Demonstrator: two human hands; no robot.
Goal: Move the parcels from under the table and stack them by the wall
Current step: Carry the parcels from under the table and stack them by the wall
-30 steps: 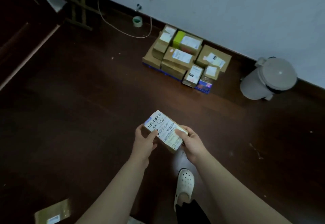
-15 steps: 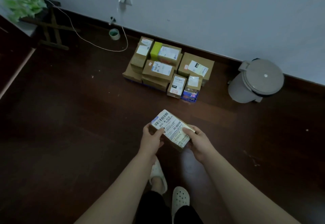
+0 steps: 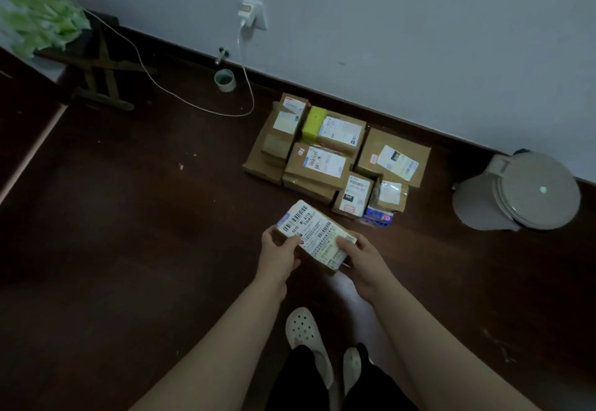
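Observation:
A small cardboard parcel (image 3: pixel 314 235) with a white barcode label on top is held in front of me, above the dark floor. My left hand (image 3: pixel 280 254) grips its left end, thumb on the label. My right hand (image 3: pixel 361 260) grips its right end, thumb also on top. Just beyond it, a stack of several brown parcels (image 3: pixel 325 157) with white labels lies against the wall (image 3: pixel 387 39), with a yellow-green box (image 3: pixel 313 123) among them.
A grey lidded bin (image 3: pixel 519 193) stands at the right by the wall. A roll of tape (image 3: pixel 224 79), a white charger cable (image 3: pixel 180 94) from a wall socket (image 3: pixel 253 14), and a wooden stand (image 3: pixel 100 68) with green foliage are at the left. My white clogs (image 3: pixel 303 330) are below.
I have stepped closer to the wall, so the parcel stack looks nearer and larger. Both hands keep the same hold on the labelled parcel.

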